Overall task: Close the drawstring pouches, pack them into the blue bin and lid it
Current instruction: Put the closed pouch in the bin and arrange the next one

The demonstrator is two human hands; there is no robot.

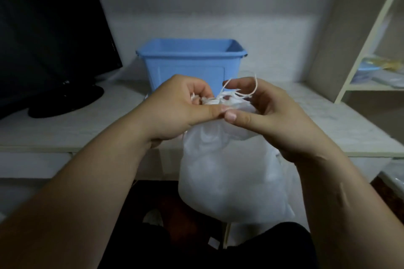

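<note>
While your thumbs meet at its gathered neck, your left hand (175,105) pinches the bunched top of the white translucent fabric drawstring pouch (231,172) and your right hand (269,113) grips its thin white cord (244,91). The pouch hangs just in front of the open blue plastic bin (190,65), below the pale desk edge (65,137).

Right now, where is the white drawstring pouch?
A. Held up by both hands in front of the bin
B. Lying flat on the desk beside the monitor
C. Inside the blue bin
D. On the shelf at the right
A: both the left hand and the right hand grip the gathered neck of the white pouch, which hangs below them, nearer the camera than the open blue bin.
</note>
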